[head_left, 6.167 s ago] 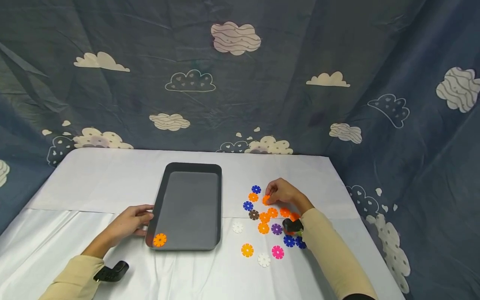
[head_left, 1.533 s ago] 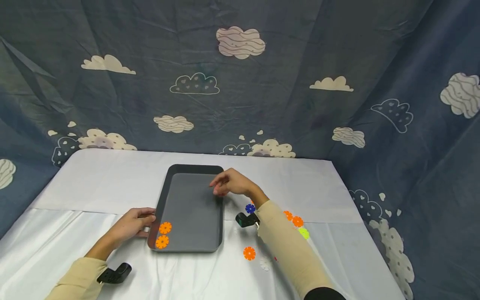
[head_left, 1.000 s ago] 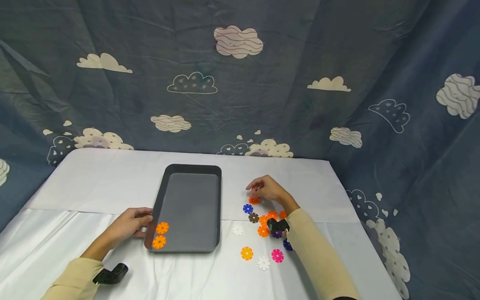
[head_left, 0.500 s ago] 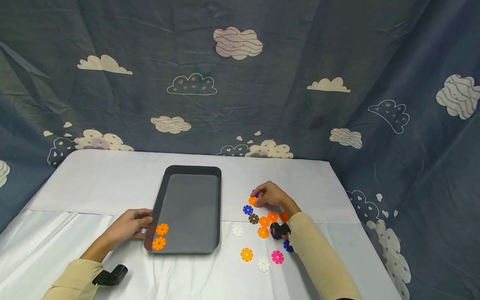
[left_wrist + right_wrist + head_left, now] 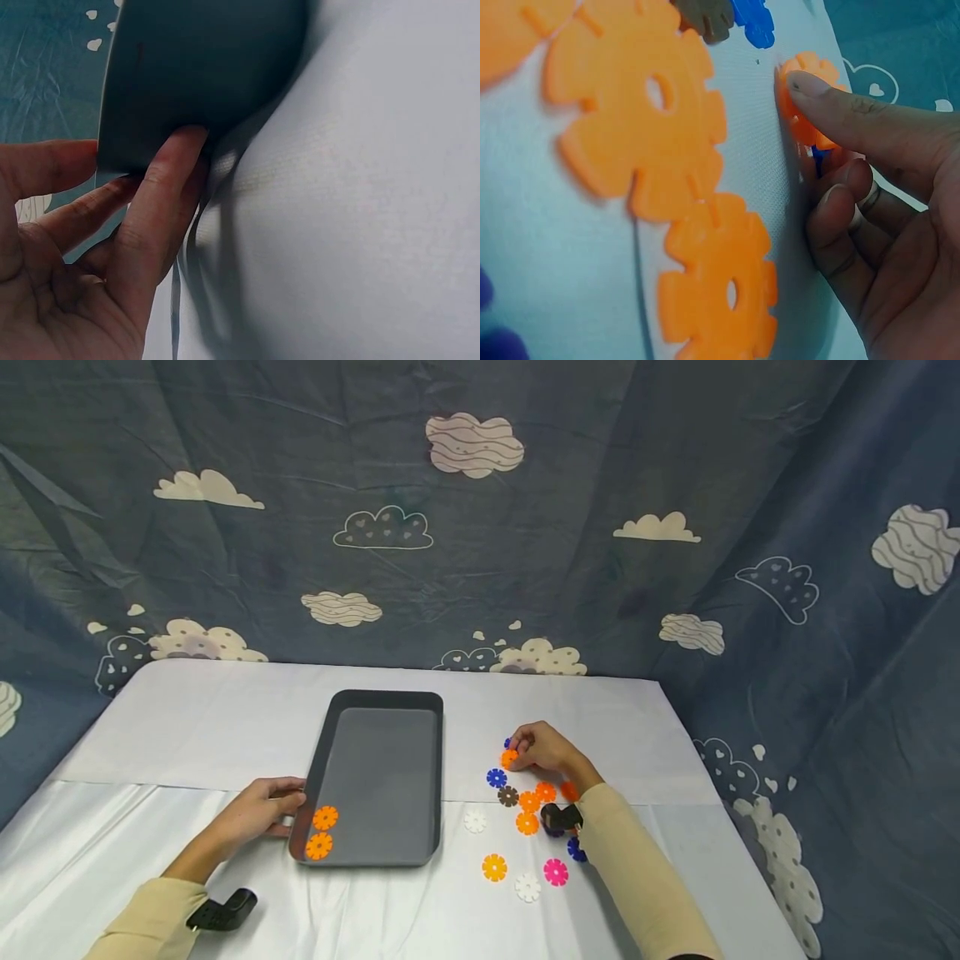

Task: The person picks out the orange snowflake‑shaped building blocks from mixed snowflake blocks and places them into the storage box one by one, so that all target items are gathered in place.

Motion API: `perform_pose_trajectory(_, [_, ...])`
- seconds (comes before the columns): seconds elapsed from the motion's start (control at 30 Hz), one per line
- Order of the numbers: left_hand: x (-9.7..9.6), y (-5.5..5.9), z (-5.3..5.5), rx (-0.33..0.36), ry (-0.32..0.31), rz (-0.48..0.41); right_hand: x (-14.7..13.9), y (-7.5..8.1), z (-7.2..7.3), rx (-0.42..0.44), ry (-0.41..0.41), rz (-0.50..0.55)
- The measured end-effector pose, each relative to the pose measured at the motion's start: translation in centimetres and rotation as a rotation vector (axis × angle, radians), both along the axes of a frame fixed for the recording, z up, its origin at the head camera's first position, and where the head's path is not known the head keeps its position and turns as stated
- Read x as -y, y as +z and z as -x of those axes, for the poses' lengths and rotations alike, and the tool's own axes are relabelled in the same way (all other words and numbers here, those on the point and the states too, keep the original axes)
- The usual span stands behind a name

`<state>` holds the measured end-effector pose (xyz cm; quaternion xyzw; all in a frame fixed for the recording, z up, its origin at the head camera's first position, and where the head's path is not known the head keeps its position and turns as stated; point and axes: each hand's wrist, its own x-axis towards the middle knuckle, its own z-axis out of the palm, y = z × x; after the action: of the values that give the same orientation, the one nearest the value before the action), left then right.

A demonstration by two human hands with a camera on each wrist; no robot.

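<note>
My right hand (image 5: 543,748) pinches an orange notched plastic disc (image 5: 508,760) at the far end of the scattered pieces. In the right wrist view, its thumb lies on that disc's face, and the other fingers curl behind it. Just beyond the fingers a blue disc (image 5: 507,744) is partly covered. My left hand (image 5: 258,808) holds the left side of a dark grey baking tray (image 5: 437,777). In the left wrist view, fingertips meet the rim and outer wall. Two orange discs (image 5: 325,817) lie inside the tray's near left corner, one behind the other.
On the white cloth lie a brown disc (image 5: 507,796), another blue disc (image 5: 497,778), several orange discs (image 5: 527,823), white discs (image 5: 527,887), a pink disc (image 5: 556,872) and a yellow-orange disc (image 5: 494,867). The right forearm hides some pieces. A dark cloud-print curtain (image 5: 525,560) hangs behind.
A second orange disc has come into the tray. My right hand has gone from over the tray back to the pieces and taken hold of another orange disc. The left hand stays put.
</note>
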<state>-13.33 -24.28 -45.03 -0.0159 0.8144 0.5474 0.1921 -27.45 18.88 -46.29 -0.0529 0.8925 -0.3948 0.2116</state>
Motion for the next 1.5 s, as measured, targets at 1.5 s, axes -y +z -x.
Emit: perform_pose_trajectory(1.5, [-0.4,0.1,0.1,0.028,-0.002,0.025,7.8,4.0,-1.5,-0.102,0.171,0.438])
